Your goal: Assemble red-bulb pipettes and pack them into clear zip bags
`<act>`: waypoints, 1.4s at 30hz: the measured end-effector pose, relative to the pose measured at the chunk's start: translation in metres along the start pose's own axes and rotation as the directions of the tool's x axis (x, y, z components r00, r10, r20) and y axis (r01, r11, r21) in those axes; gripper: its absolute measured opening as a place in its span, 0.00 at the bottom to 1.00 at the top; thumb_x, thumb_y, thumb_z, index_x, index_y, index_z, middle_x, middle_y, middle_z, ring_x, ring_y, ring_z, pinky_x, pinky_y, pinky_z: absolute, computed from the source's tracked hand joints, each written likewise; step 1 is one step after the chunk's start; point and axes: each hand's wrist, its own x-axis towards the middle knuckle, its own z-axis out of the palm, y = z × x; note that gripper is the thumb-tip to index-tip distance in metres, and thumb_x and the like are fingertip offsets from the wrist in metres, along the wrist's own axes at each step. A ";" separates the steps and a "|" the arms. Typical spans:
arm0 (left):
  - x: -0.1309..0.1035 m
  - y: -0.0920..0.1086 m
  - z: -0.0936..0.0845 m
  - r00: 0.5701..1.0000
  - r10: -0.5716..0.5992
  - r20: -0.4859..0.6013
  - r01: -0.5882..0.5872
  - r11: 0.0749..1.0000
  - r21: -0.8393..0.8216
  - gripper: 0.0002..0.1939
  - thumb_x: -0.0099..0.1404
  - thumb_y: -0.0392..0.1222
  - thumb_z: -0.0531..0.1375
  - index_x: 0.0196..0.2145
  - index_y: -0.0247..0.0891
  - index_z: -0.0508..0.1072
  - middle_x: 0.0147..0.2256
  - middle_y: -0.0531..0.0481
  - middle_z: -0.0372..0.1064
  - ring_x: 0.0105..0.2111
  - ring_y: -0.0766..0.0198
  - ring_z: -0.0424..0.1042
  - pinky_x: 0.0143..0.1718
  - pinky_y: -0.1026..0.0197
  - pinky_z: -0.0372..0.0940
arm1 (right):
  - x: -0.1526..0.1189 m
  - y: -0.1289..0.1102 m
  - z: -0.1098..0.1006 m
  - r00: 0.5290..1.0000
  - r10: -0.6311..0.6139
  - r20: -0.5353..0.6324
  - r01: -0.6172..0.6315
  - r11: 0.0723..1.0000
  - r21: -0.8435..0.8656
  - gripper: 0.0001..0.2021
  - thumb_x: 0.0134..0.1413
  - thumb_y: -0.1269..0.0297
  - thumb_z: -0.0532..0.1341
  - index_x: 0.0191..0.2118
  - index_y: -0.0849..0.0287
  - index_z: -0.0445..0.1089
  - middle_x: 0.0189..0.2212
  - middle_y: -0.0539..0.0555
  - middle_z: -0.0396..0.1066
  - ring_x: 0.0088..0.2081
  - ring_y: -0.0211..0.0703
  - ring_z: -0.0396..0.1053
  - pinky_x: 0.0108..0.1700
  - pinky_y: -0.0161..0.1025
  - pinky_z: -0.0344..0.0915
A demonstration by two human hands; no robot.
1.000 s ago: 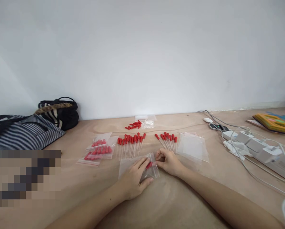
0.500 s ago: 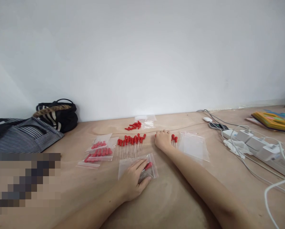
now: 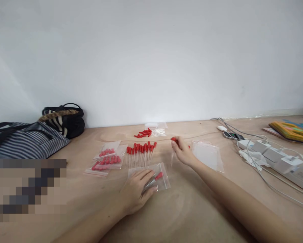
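A clear zip-lock bag (image 3: 163, 182) lies in front of me, with a red-bulbed glass dropper (image 3: 158, 176) in it. My left hand (image 3: 138, 189) rests on this bag, fingers stretched flat and thumb apart, covering its left part. Raised just off the table, my right hand (image 3: 183, 152) pinches another dropper (image 3: 174, 139) by its red bulb, the thin glass tube hanging down. Beyond the bag a row of droppers (image 3: 141, 148) lies side by side, bulbs away from me. Part of one more red bulb (image 3: 189, 146) shows behind my right hand.
Filled bags (image 3: 108, 162) of red-bulbed droppers overlap at left. Flat clear bags (image 3: 207, 157) lie at right. Loose red bulbs (image 3: 143, 133) and glass tubes (image 3: 159, 132) lie at the back. A power strip (image 3: 293, 173) with chargers and cables is far right; a striped bag (image 3: 27, 141) is far left.
My right hand has lifted from the droppers at right and turned, now with one dropper in its fingers. My left hand stays on the bag, shifted slightly, showing more of the dropper in it.
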 end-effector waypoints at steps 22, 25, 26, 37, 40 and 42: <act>-0.003 -0.008 0.011 0.996 0.018 0.085 -0.017 1.000 -0.012 0.25 0.64 0.46 0.48 0.57 0.44 0.52 0.57 0.46 0.51 0.57 0.54 0.49 0.55 0.46 0.49 | -0.058 0.008 0.010 0.932 0.363 -0.017 -0.293 0.779 0.555 0.22 0.40 0.45 0.59 0.35 0.55 0.54 0.23 0.44 0.61 0.23 0.35 0.62 0.30 0.36 0.60; -0.003 -0.009 0.013 0.997 0.033 0.074 -0.033 0.999 0.000 0.25 0.64 0.45 0.49 0.58 0.44 0.50 0.57 0.46 0.51 0.57 0.55 0.49 0.55 0.46 0.49 | -0.065 0.003 0.013 0.944 0.301 0.132 -0.327 0.820 0.469 0.19 0.40 0.48 0.61 0.33 0.56 0.57 0.21 0.45 0.64 0.24 0.35 0.63 0.29 0.35 0.59; -0.003 -0.009 0.013 0.997 0.037 0.075 -0.037 0.999 0.005 0.25 0.64 0.45 0.49 0.58 0.44 0.50 0.57 0.46 0.51 0.57 0.55 0.48 0.55 0.46 0.50 | -0.067 0.002 0.013 0.946 0.265 0.186 -0.321 0.848 0.422 0.18 0.40 0.50 0.61 0.32 0.57 0.59 0.21 0.46 0.65 0.24 0.35 0.63 0.29 0.35 0.59; -0.003 -0.011 0.014 0.995 0.084 0.051 -0.085 0.996 0.017 0.23 0.66 0.43 0.46 0.58 0.46 0.50 0.57 0.47 0.53 0.57 0.57 0.51 0.55 0.47 0.50 | -0.059 0.000 0.011 0.909 -0.106 0.403 0.083 0.994 0.073 0.09 0.48 0.59 0.57 0.29 0.54 0.74 0.28 0.51 0.72 0.32 0.39 0.66 0.39 0.38 0.60; -0.003 -0.011 0.015 0.995 0.089 0.048 -0.090 0.996 0.024 0.24 0.65 0.44 0.47 0.58 0.45 0.49 0.56 0.46 0.53 0.56 0.56 0.52 0.54 0.46 0.51 | -0.053 0.006 0.018 0.910 -0.080 0.407 0.051 0.995 0.081 0.10 0.44 0.56 0.60 0.25 0.56 0.74 0.23 0.51 0.71 0.27 0.37 0.66 0.34 0.35 0.61; -0.003 -0.011 0.015 0.995 0.092 0.046 -0.094 0.995 0.040 0.24 0.65 0.44 0.47 0.58 0.46 0.49 0.56 0.46 0.54 0.56 0.56 0.53 0.54 0.46 0.51 | -0.050 0.010 0.023 0.917 -0.004 0.398 -0.004 1.000 0.017 0.10 0.41 0.55 0.62 0.23 0.56 0.74 0.21 0.49 0.71 0.25 0.36 0.66 0.30 0.34 0.60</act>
